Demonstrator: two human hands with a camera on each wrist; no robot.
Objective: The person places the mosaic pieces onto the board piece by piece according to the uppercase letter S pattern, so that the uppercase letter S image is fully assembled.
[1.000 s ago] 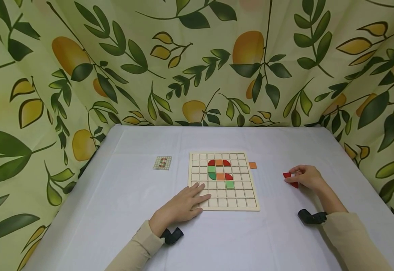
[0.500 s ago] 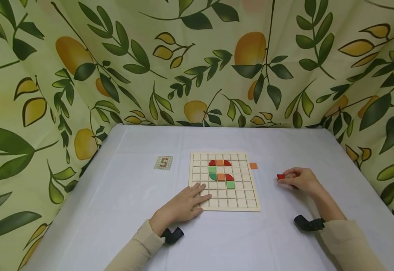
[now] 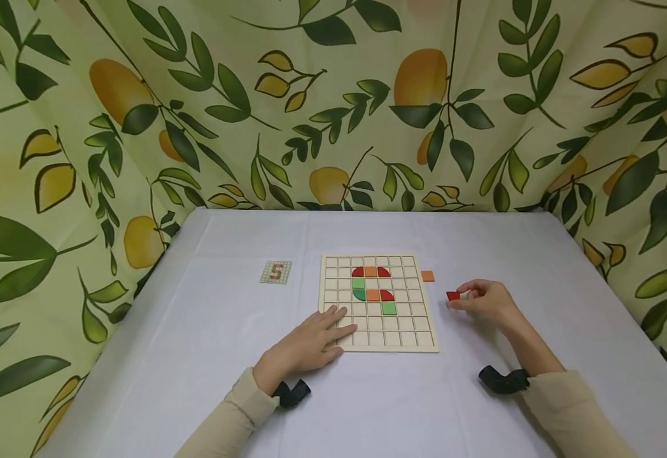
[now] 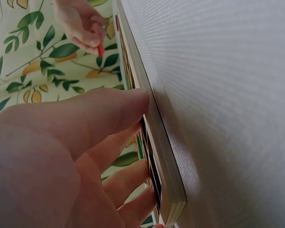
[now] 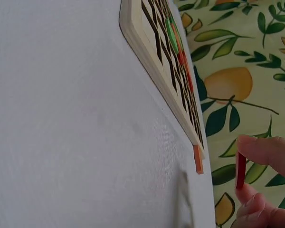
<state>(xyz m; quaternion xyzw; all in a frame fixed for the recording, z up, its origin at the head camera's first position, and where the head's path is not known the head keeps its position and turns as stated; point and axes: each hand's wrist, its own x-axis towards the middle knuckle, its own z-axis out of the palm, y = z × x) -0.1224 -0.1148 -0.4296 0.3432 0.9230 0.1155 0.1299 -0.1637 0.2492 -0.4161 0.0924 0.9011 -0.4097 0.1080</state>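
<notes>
A wooden grid board lies mid-table, with red, orange and green tiles forming a curved shape in its upper cells. My left hand rests on the board's lower left corner, fingers spread; in the left wrist view its thumb lies along the board's edge. Right of the board, my right hand pinches a red tile between thumb and fingertips. The right wrist view shows this red tile edge-on, held above the table. A light green tile is the lowest of the placed pieces.
One loose orange tile lies against the board's right edge. To the left of the board is a small pattern card with an S-like figure on a grid. A white cloth covers the table, and a leaf-print curtain hangs behind it.
My right hand has lifted the red tile and carried it left, toward the board. The left hand stays on the board's corner.
</notes>
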